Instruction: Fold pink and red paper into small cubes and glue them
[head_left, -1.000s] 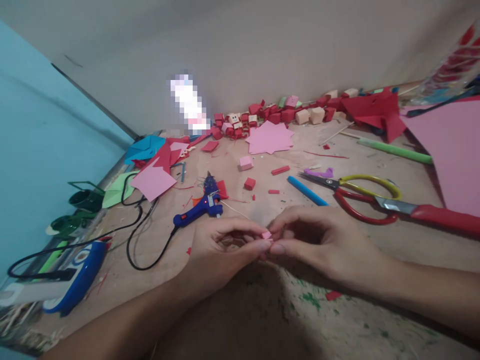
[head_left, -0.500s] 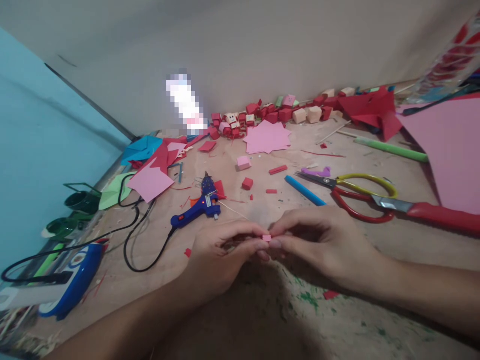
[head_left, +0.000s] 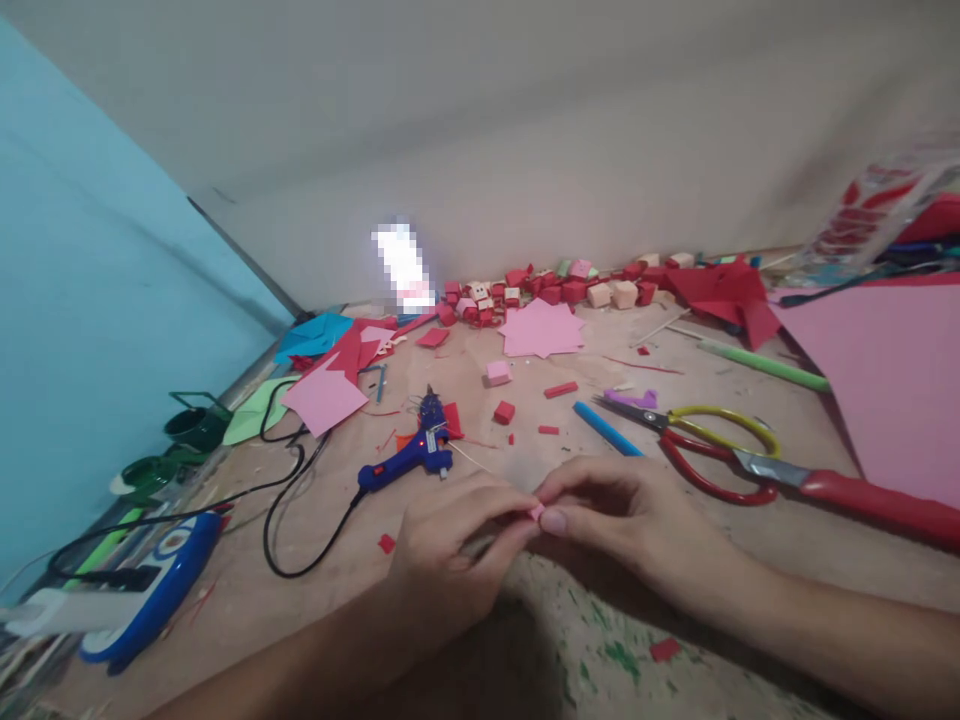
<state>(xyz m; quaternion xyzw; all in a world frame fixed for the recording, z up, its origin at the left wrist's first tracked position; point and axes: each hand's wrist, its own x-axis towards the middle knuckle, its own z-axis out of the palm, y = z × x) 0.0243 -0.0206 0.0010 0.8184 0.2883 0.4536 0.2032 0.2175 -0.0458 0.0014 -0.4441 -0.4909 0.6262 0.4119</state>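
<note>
My left hand (head_left: 450,550) and my right hand (head_left: 630,520) meet fingertip to fingertip low in the middle of the view, just above the wooden table (head_left: 795,540). Both pinch one small pink piece (head_left: 535,512), most of it hidden by the fingers. A blue glue gun (head_left: 409,455) lies just beyond my left hand, its black cord (head_left: 292,520) looping to the left. Scissors with one yellow and one red handle (head_left: 712,455) lie beyond my right hand.
Pink paper sheets (head_left: 892,380), a pink star-shaped stack (head_left: 541,330), a row of red and pink paper cubes (head_left: 570,290), a blue stick (head_left: 606,428), a green stick (head_left: 761,362) and a red-handled knife (head_left: 855,495) lie about. Green cups (head_left: 191,425) stand left by the blue wall.
Both hands stay pinched on the pink piece. The view has tilted up, so hands and table sit lower in the picture.
</note>
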